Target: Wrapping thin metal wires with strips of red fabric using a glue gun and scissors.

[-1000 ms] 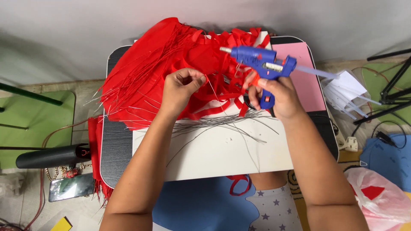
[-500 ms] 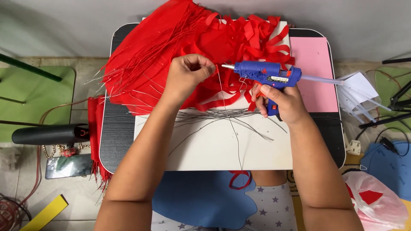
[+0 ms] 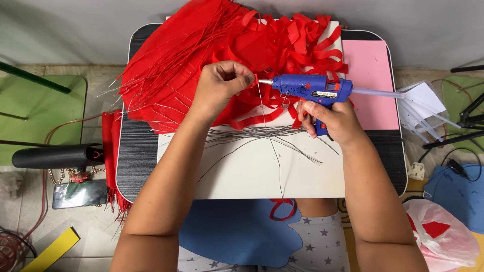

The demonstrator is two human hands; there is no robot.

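Note:
My left hand (image 3: 222,85) pinches a small red paper piece (image 3: 255,79) together with a thin wire (image 3: 269,146) that hangs down over the white sheet (image 3: 252,176). My right hand (image 3: 330,121) grips a blue glue gun (image 3: 310,88) by its handle, nozzle pointing left and almost touching the pinched red piece. A bundle of thin grey wires (image 3: 262,133) lies across the white sheet under both hands. Behind them is a heap of red paper strips (image 3: 297,45) and red pieces with wires attached (image 3: 166,75).
The small dark table (image 3: 136,151) also holds a pink sheet (image 3: 370,80) at the right. A red cloth (image 3: 112,151) hangs off its left edge. On the floor lie a black tube (image 3: 50,156), a phone (image 3: 78,194), white folded papers (image 3: 418,100), a blue cloth (image 3: 232,229) and a plastic bag (image 3: 443,231).
The glue gun's nozzle has swung down and left, closer to my left hand's pinched red piece. My left hand stays at the pile, holding the wire.

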